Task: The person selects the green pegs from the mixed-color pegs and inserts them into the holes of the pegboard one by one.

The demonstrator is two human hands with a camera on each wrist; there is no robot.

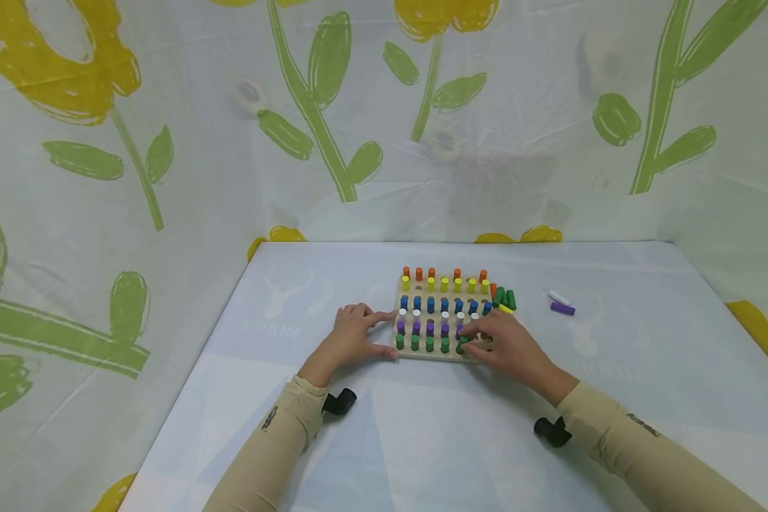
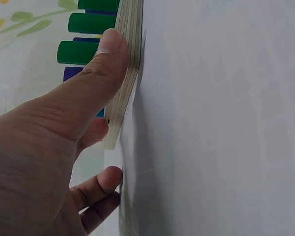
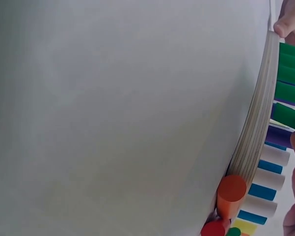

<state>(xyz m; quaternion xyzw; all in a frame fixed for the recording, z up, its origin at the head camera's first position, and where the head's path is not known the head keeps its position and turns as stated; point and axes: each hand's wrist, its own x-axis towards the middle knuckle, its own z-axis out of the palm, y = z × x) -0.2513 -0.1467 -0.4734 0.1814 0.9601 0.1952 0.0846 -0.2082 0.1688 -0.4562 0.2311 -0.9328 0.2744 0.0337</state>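
A wooden pegboard (image 1: pixel 422 355) holds rows of orange, yellow, blue, white, purple and green pegs. My left hand (image 1: pixel 352 336) rests its spread thumb and index finger against the board's left side. In the left wrist view, the thumb (image 2: pixel 103 69) lies on the layered wooden edge beside the green pegs. Over the board's front right part, my right hand (image 1: pixel 508 341) pinches a green peg (image 3: pixel 288 116) between thumb and fingertips. This peg tilts slightly at the front row, its lower end close to the board. The right hand hides the board's right front corner.
Loose green pegs (image 1: pixel 510 300), an orange peg (image 3: pixel 230 191) and a yellow peg (image 1: pixel 505 308) lie by the board's right side. Farther right are a white peg (image 1: pixel 558 297) and a purple peg (image 1: pixel 562 309). A flower-printed curtain (image 1: pixel 518 142) stands behind the table.
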